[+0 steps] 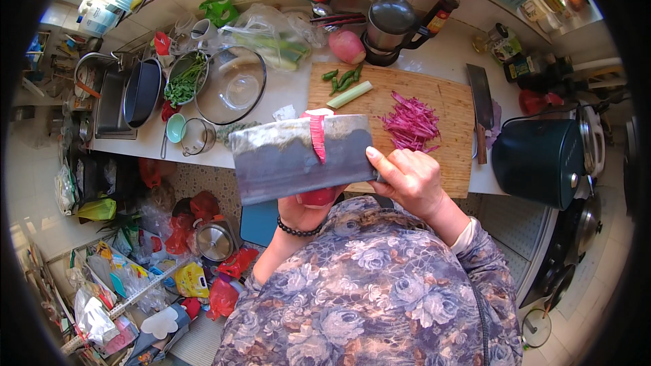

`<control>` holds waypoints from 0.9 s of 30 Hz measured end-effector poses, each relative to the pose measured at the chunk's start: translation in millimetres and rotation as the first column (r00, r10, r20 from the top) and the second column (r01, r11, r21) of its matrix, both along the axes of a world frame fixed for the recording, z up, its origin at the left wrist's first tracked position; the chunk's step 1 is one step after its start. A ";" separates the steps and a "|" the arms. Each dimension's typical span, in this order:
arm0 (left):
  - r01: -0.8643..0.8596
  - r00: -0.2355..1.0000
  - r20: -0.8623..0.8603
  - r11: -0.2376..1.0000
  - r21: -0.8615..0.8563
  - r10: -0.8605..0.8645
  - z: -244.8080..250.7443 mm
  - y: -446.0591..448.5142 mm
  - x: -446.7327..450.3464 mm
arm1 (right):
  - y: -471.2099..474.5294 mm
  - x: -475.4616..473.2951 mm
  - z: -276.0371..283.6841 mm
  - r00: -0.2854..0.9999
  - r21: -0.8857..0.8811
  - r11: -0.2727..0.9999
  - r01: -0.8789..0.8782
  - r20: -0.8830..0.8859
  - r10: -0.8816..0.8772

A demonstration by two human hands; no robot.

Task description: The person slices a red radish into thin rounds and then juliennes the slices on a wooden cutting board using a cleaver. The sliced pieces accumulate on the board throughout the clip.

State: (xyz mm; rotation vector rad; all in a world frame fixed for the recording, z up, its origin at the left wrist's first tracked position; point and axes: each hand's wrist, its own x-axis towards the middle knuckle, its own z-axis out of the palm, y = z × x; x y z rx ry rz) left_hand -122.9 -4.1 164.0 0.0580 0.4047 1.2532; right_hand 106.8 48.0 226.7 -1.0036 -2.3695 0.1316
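Note:
My right hand (414,178) grips the handle of a broad cleaver (300,173), its blade held flat and level across the front of my body. A strip of red radish peel (318,140) clings to the blade. Under the blade, my left hand (297,213) holds a red radish (315,197), most of which the cleaver hides. Beyond the blade's far edge shows another red and white radish piece (319,112). Shredded magenta radish (411,122) lies heaped on the wooden cutting board (452,162), with a pale green stalk (350,94) and several green peppers (345,80) farther back.
A second cleaver (479,96) lies right of the board, beside a dark green appliance (534,162). Behind the board stand a whole radish (347,47), a blender-like machine (390,25) and a sauce bottle (445,10). Leftward are a glass lid (230,86), a glass cup (198,136) and the sink (116,104).

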 end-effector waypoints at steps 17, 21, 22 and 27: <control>0.092 0.936 0.331 0.992 0.090 -0.117 30.6 43.1 -1.4 | -7.7 -18.5 34.5 0.968 -0.054 0.967 -0.250 -0.030 0.248; 0.073 0.932 0.345 0.989 0.130 -0.114 24.9 49.1 -1.0 | -5.1 -18.2 32.0 0.968 -0.036 0.968 -0.249 -0.035 0.247; 0.094 0.979 0.173 0.990 0.105 -0.111 22.6 49.4 -2.0 | -4.4 -18.3 30.2 0.972 -0.039 0.971 -0.234 -0.043 0.232; -0.155 0.970 -0.136 0.941 0.299 0.203 10.9 38.9 10.4 | -1.3 -17.6 21.4 0.982 -0.077 0.981 -0.177 -0.073 0.172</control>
